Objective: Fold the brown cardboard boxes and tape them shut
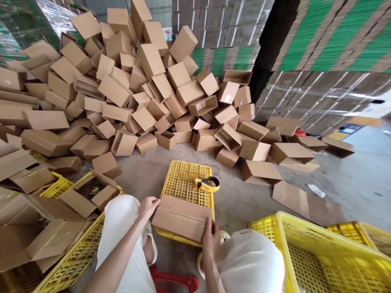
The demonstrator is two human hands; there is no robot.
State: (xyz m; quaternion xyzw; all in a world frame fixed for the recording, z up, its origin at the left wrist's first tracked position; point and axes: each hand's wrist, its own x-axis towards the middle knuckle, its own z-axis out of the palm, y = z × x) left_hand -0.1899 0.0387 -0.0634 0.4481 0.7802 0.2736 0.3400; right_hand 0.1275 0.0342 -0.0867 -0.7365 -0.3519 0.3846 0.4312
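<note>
A brown cardboard box [183, 217] with its top flaps closed lies on an upturned yellow plastic crate [174, 173] between my knees. My left hand [148, 208] pinches the box's far left corner. At the opposite end, my right hand [210, 236] grips the edge, thumb on top and the other fingers partly hidden. A strip that looks like tape runs along the middle of the box. Just beyond it, a yellow and black tape dispenser [207, 184] rests on the crate, touched by neither hand.
A large heap of cardboard boxes [146, 89] fills the floor ahead. On the left, open boxes [49, 236] sit in and over a yellow crate [76, 256]. Another yellow crate [305, 228] stands at my right. A red stool [175, 280] shows below; wrapped stacks [330, 36] rise behind.
</note>
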